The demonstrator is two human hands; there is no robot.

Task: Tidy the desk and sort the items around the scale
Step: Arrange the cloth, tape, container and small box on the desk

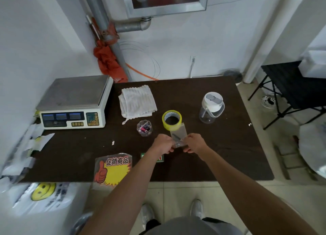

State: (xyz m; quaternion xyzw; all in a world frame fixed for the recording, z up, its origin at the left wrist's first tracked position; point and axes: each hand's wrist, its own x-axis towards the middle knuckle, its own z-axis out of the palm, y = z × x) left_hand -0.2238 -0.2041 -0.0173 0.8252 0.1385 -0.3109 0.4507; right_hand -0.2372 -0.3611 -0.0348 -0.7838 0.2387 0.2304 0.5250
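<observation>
Above the worktop (220,146) near the tape roll (172,119), left hand (163,144) and right hand (193,143) pinch a clear bag (178,135), apparently sealing it; next: set it down sorted.

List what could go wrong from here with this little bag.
The left hand and right hand pinch the small clear bag by its near end. If it slips or opens, the small parts inside could scatter on the dark table and be hard to spot. The yellow tape roll and the little clear cup sit close by, so a quick move might knock them.
</observation>
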